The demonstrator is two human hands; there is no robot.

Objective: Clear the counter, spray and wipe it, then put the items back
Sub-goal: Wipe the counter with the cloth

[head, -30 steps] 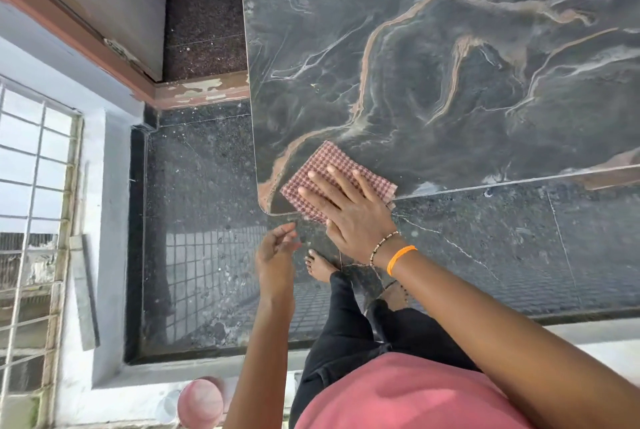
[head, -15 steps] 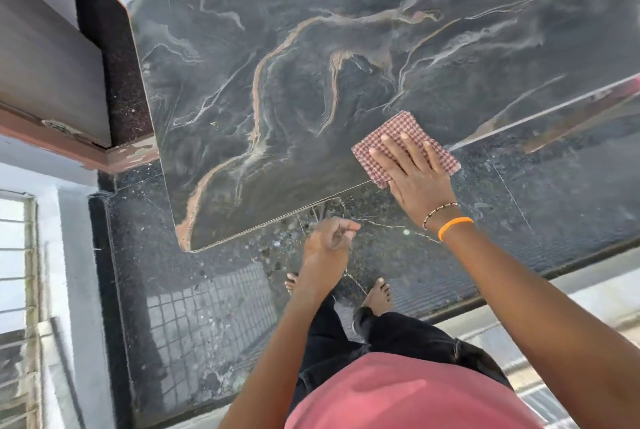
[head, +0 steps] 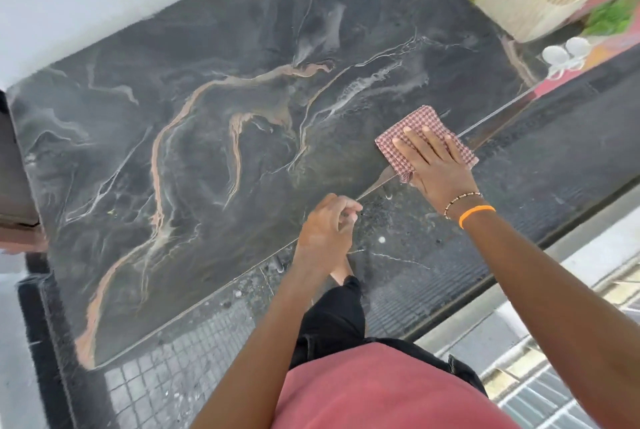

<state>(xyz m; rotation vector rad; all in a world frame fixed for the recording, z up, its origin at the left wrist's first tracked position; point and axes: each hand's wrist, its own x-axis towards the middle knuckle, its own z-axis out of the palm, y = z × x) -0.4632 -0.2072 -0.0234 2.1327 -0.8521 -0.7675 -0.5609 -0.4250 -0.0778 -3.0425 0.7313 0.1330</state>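
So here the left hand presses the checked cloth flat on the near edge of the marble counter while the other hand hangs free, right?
Wrong hand. The head view shows the right hand pressing the checked cloth flat on the near edge of the marble counter, while the left hand hangs free.

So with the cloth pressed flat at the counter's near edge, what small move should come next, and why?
Probably slide the checked cloth further right along the edge: the right hand lies flat on it, and the counter stretch toward the white cups looks unwiped.
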